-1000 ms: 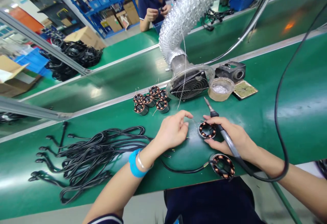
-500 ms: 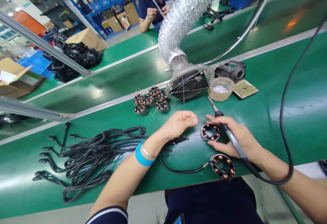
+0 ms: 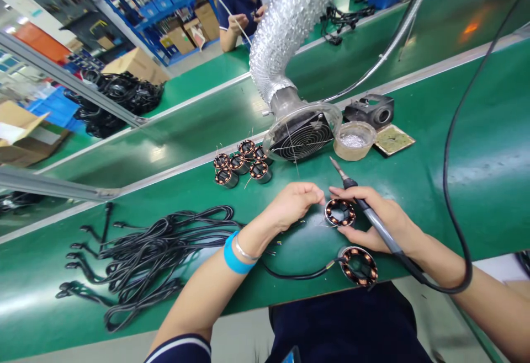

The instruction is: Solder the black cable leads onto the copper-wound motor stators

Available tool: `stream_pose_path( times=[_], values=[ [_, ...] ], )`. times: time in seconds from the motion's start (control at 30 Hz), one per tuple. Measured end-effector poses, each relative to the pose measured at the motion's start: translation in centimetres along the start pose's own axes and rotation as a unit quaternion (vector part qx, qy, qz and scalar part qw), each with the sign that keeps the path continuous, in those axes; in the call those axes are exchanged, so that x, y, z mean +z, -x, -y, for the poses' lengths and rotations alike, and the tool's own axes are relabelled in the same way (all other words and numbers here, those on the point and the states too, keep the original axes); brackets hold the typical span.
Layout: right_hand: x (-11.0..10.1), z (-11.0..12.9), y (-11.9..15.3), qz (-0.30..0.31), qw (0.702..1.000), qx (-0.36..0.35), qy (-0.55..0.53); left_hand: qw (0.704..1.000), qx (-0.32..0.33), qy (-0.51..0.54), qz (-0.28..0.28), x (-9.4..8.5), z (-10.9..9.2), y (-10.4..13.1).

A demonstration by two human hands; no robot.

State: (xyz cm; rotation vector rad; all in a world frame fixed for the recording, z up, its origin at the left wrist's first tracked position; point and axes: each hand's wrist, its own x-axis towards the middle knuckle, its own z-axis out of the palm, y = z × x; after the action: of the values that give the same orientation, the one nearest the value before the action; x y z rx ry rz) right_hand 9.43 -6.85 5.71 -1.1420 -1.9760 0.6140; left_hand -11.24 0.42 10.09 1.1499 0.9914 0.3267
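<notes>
Stator (image 3: 330, 215) and soldering iron (image 3: 375, 222) sit in your half-curled right hand (image 3: 391, 217), so keep still while your left hand (image 3: 295, 203) pinches what, if anything, I can't tell.

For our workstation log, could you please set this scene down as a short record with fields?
left hand: fingertips pinched beside a wound stator
right hand: holds soldering iron; thumb and index finger flank that stator
second stator: black cable reaching its edge
stator group: six, beside fume-extraction fan
cable pile: left of both hands
</notes>
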Motion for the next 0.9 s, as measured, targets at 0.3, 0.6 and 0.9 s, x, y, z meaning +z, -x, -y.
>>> stream_pose_path(
  times=[0.3, 0.6, 0.9],
  values=[
    [0.1, -0.2, 0.4, 0.008, 1.000, 0.000, -0.013, 0.979, -0.012, -0.205, 0.016, -0.7, 0.9, 3.7],
    [0.0, 0.0, 0.2, -0.002, 1.000, 0.008, -0.001, 0.996, -0.040, 0.082, 0.014, 0.4, 1.1, 1.4],
    [-0.1, -0.2, 0.4, 0.011, 1.000, 0.010, 0.000, 0.957, 0.008, -0.290, 0.015, 0.2, 1.4, 4.8]
  ],
)
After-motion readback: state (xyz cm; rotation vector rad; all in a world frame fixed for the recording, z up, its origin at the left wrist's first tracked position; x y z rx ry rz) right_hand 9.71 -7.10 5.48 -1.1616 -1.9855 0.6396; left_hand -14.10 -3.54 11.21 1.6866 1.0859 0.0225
